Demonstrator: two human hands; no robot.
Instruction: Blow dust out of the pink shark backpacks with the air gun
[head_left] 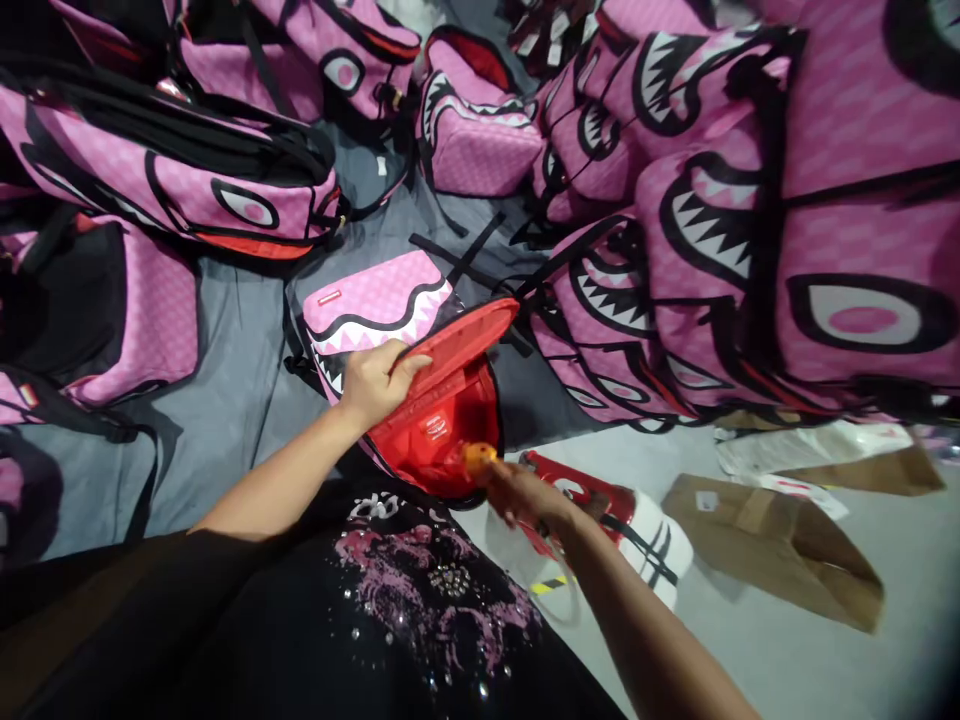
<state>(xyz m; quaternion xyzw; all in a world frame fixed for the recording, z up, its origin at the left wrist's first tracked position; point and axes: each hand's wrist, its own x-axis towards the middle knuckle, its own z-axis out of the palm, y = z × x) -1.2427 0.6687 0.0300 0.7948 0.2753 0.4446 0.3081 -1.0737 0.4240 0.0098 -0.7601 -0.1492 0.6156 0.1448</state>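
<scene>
A pink backpack (382,290) with a black-edged shark-teeth print lies on the grey cloth, its flap lifted to show a red lining (420,450) with a small printed label. My left hand (379,382) pinches the edge of the raised flap, thumb on its red inner side. At the opening's lower right, my right hand (517,490) holds a small orange object (478,458), blurred by motion, by or over the red lining. What the object is cannot be made out.
Pink bags (480,150) crowd the back and left, and a tall stack (705,230) stands at right. On the floor lie a red and white bag (652,540) and brown cardboard (780,550). Grey cloth (232,340) spreads beneath the bags.
</scene>
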